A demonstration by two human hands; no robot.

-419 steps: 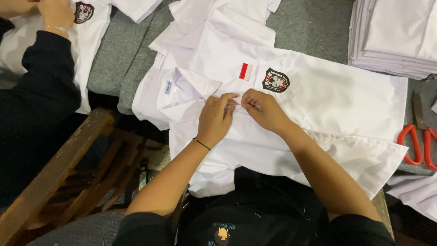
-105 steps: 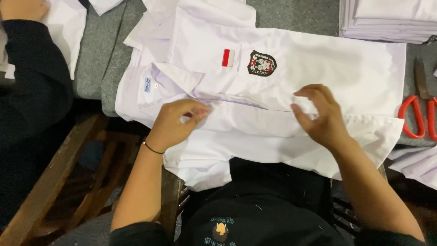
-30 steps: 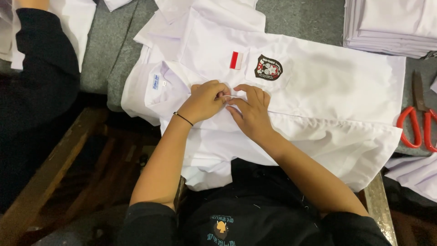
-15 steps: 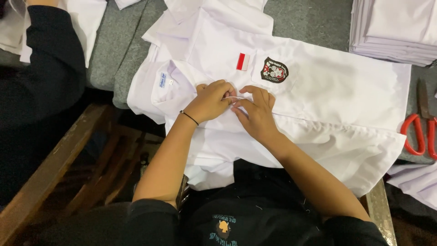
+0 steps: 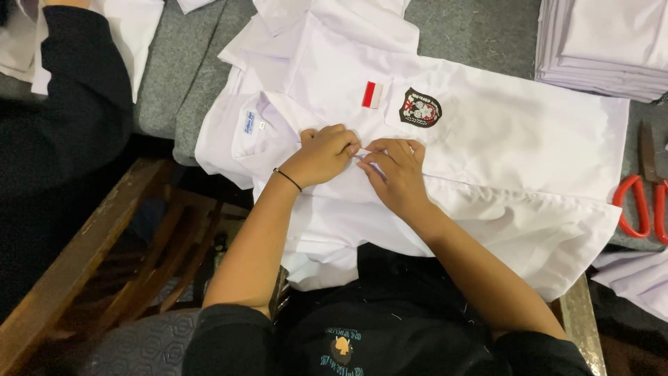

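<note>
We are pinching the front edge of the white shirt (image 5: 487, 174) between the fingertips of both hands: the left hand (image 5: 323, 154) is curled knuckles-up with its fingers pressed together on the cloth, and the right hand (image 5: 398, 174) is meeting it fingertip to fingertip, thumb and forefinger closed on the same narrow strip. Whether a button is sitting between them, we cannot tell. The two hands are touching just below the collar (image 5: 261, 129), so neither is nearer than the other; the pinch is lying directly under our fingers. From there the shirt's front edge is running away to our right, its long axis crossing the grey table (image 5: 188, 76) toward the hem, with most of that length lying on the right hand's side. The dark chest badge (image 5: 420, 108) and small red-and-white patch (image 5: 372, 95) are sitting just beyond our fingers. Red-handled scissors (image 5: 643, 198) are resting well apart at the right, below a stack of folded white shirts (image 5: 602, 38).
</note>
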